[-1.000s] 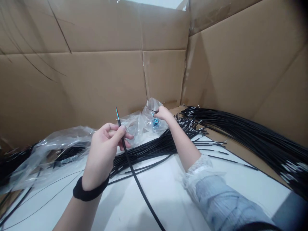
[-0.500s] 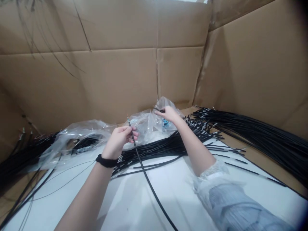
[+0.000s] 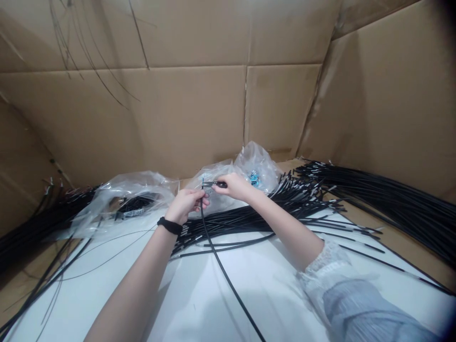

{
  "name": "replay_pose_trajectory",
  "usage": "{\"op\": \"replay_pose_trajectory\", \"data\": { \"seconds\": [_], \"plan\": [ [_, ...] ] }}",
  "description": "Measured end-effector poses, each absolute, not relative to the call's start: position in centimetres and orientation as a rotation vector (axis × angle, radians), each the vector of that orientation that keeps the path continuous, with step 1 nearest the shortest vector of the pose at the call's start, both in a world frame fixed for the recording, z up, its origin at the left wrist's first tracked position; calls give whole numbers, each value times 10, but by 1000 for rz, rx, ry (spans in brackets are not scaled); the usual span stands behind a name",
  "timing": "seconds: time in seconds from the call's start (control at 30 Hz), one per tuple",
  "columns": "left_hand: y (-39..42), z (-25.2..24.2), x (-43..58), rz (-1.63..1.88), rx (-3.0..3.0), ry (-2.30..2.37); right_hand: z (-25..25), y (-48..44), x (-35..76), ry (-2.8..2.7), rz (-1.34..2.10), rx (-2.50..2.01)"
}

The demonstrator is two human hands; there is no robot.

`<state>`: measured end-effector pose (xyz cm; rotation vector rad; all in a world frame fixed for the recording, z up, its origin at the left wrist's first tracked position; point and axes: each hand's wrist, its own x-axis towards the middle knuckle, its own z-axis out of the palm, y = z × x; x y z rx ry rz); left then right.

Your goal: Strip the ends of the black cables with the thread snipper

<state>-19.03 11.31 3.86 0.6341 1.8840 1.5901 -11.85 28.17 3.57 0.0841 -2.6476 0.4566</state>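
Note:
My left hand [image 3: 187, 205] pinches a black cable [image 3: 220, 262] just below its stripped end, which points up. From there the cable curves down to the bottom edge of the view. Held in my right hand [image 3: 235, 186] is a small dark hand tool, apparently scissors or snips [image 3: 215, 184], whose jaws lie across the cable's tip right above my left fingers. Whether the blades are closed on the wires is too small to make out. Behind both hands lies a clear plastic bag [image 3: 228, 170].
A thick bundle of black cables [image 3: 242, 219] lies across the white tabletop [image 3: 199, 304]. More cable bundles lie at the right [image 3: 384, 202] and far left. Another plastic bag [image 3: 138, 180] and one with small blue parts [image 3: 257, 161] stand before the cardboard wall [image 3: 192, 114].
My right hand has moved left with the tool, bringing its jaws to the cable's tip. The cable end is now more upright. The whole view has shifted slightly.

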Motion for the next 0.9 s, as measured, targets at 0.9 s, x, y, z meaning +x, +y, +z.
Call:
{"op": "replay_pose_trajectory", "data": {
  "seconds": [0.9],
  "plan": [
    [116,34,-189,1445,772,2268,33,279,-125,-2663,583,-7]
  ]
}}
